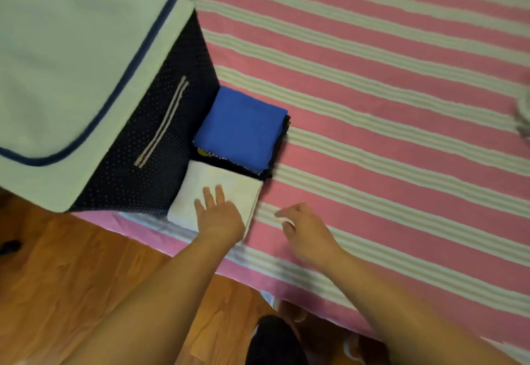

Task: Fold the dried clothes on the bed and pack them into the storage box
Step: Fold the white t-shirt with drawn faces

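Folded white cloth & blue-topped stack beside dotted storage box.

Bed sheet: pink with white and beige stripes. Storage box: navy with fine pale dots, two white strips on its side, pale lid trimmed in blue. Folded clothes: one blue atop black, one white; floor orange-brown wood.

The storage box is cut off by the left edge. Under the blue garment beside it, a dark garment shows only its edges; its yellow print is unreadable.
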Demonstrator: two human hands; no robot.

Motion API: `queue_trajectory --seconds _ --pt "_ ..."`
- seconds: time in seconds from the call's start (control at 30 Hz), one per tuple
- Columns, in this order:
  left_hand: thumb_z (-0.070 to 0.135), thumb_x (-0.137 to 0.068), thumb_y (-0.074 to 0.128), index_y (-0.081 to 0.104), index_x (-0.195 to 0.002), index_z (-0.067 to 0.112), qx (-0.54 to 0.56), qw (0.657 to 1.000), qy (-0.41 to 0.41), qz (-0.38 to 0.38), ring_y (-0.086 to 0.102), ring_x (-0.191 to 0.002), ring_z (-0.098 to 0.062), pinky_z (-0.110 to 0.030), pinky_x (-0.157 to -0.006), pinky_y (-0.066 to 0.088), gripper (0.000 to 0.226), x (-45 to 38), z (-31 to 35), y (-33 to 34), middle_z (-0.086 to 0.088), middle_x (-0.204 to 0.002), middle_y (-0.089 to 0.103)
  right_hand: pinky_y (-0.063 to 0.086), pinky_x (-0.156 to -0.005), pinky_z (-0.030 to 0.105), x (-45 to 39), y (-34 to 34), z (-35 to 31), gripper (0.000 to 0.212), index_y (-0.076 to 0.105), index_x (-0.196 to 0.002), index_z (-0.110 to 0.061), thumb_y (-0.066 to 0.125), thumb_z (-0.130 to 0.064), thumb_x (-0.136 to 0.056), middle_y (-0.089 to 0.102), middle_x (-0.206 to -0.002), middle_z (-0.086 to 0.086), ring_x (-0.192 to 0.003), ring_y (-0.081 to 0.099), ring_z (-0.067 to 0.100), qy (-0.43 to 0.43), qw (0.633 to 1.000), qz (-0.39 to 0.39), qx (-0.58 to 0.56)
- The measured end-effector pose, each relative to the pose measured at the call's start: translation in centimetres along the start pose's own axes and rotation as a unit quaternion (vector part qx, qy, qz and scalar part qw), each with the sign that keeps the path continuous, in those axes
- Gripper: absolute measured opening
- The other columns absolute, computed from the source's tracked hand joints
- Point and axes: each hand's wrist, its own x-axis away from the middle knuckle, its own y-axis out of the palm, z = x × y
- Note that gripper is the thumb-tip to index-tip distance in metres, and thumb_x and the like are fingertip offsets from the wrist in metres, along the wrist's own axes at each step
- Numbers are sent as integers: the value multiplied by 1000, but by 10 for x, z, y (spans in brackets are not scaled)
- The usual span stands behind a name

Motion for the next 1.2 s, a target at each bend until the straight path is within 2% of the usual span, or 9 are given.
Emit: queue_trajectory --seconds 0.13,0.4,0.53,0.67,0.77,0.9,1.0,1.1,1.2 --pt "29 -100 44 50 -143 14 68 990 107 -58 52 -129 -30 -38 -103 44 45 92 79 -9 -9 -147 52 37 -105 32 123 -52 85 34 67 -125 -26 41 -22 -103 49 -135 0 -124 46 23 160 986 33 -14" --pt "24 -104 50 63 -131 18 213 927 307 38 68 -91 -19 -32 -79 54 31 237 319 -74 -2 -110 70 39 -70 26 330 -151 276 24 69 -108 -18 47 -20 -102 62 -99 4 -85 55 21 343 897 180 -212" --pt "14 -102 53 68 -118 11 360 882 300 -45 70 -93 -21 -41 -80 56 22 320 445 -47 -4 -104 72 37 -63 27 380 -177 351 32 55 -70 -20 45 -15 -100 55 -73 2 -64 47 15 333 885 193 -264" --pt "12 -101 52 69 -109 16 334 878 339 -58 70 -93 -23 -35 -77 54 19 382 529 -13 -3 -102 72 41 -65 28 404 -197 413 22 65 -106 -10 44 -15 -101 66 -110 14 -79 53 19 331 875 184 -302" --pt "14 -102 52 70 -117 17 272 891 364 -15 67 -95 -17 -26 -75 48 23 398 552 -7 -1 -110 72 44 -66 26 407 -211 461 16 62 -97 -22 48 -17 -102 60 -102 3 -76 53 13 335 875 203 -284" --pt "17 -102 53 69 -114 22 259 913 314 18 67 -95 -12 -27 -74 50 21 391 542 -11 3 -108 71 52 -61 25 395 -220 515 46 57 -137 -27 59 -6 -95 15 -162 5 -119 56 28 368 852 241 -282" --pt "18 -104 52 68 -115 23 245 924 292 30 68 -93 -12 -31 -81 55 20 387 528 -16 4 -106 71 49 -88 33 388 -217 536 63 49 -145 -36 65 -6 -92 -10 -167 -8 -143 31 31 396 869 208 -212" --pt "20 -105 51 66 -120 20 223 931 287 28 68 -95 -14 -28 -77 51 21 389 515 -26 1 -110 70 35 -113 46 382 -221 551 58 43 -149 -19 62 -14 -95 5 -166 2 -144 27 34 376 903 189 -84" --pt "23 -105 51 65 -118 23 204 933 295 28 68 -96 -14 -33 -80 55 19 398 500 -37 3 -110 71 45 -102 44 387 -241 547 32 57 -131 -4 48 -10 -101 47 -145 18 -125 49 35 343 877 298 -155"
